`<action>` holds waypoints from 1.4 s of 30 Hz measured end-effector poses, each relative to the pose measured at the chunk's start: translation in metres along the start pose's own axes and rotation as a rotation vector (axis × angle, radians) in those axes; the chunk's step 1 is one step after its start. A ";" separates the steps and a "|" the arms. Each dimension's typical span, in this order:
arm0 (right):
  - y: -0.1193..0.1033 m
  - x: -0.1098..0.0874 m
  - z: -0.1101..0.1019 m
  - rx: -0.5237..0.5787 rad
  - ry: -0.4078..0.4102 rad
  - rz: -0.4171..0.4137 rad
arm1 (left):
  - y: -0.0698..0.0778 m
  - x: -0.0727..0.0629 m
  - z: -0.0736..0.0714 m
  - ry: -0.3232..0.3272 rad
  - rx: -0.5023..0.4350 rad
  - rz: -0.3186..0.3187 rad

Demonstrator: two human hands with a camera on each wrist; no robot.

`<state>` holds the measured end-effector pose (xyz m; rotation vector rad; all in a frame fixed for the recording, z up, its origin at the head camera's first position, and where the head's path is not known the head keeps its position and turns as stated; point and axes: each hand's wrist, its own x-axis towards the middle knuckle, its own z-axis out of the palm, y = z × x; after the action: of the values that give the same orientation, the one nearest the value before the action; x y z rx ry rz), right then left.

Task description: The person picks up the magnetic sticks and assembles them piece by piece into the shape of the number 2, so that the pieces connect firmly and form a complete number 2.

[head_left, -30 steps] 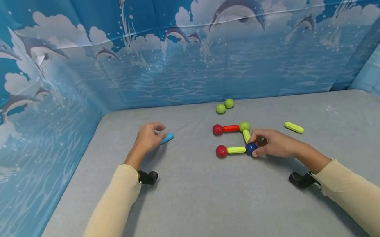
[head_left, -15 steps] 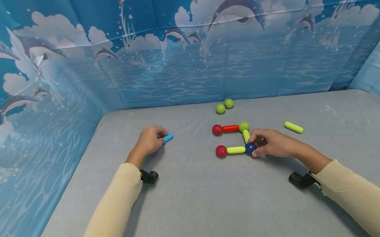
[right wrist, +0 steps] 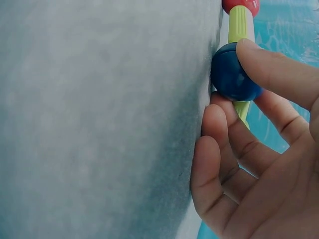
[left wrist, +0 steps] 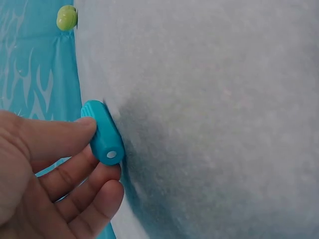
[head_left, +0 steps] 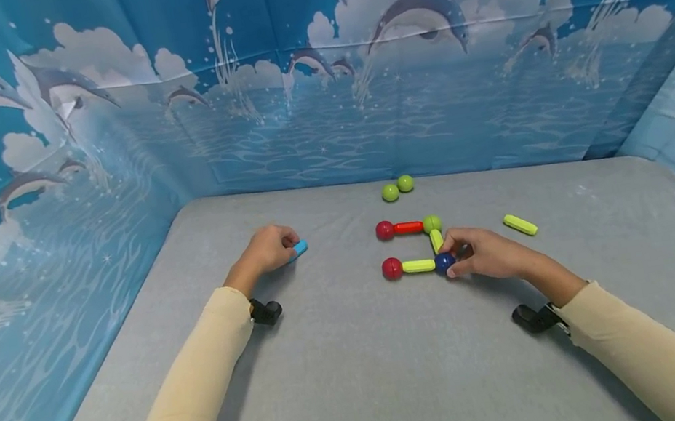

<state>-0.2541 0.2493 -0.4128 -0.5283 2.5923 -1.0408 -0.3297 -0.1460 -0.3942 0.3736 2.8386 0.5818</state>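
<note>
My left hand pinches a short blue magnetic rod between thumb and fingers, close over the table; a pale dot marks its near end. My right hand grips a dark blue ball with the thumb on one side and fingers on the other. That ball is one corner of a U-shaped chain. From it a yellow rod runs left to a red ball. Another yellow rod leads up to a green ball, which joins a red rod ending in a second red ball.
Two loose green balls lie near the table's back edge. A loose yellow rod rests right of the chain. Dolphin-printed blue curtains stand behind and beside the grey table.
My left fingers have closed around the blue rod and tilted it a little, with its free end turned upward. My right hand and the chain stay in place.
</note>
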 end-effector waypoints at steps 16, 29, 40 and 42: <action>0.001 0.002 0.000 0.008 -0.013 0.002 | 0.008 -0.019 0.014 -0.057 -0.174 0.100; 0.000 0.003 -0.004 0.000 -0.009 -0.009 | 0.056 -0.059 0.053 -0.095 -0.660 0.145; 0.002 0.003 -0.003 0.005 -0.012 -0.007 | 0.098 -0.066 0.082 -0.163 -0.914 0.015; 0.002 0.003 -0.003 0.008 -0.013 -0.004 | 0.102 -0.065 0.085 -0.165 -0.936 -0.004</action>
<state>-0.2580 0.2512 -0.4123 -0.5373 2.5758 -1.0450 -0.2255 -0.0442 -0.4185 0.2122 2.0920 1.6508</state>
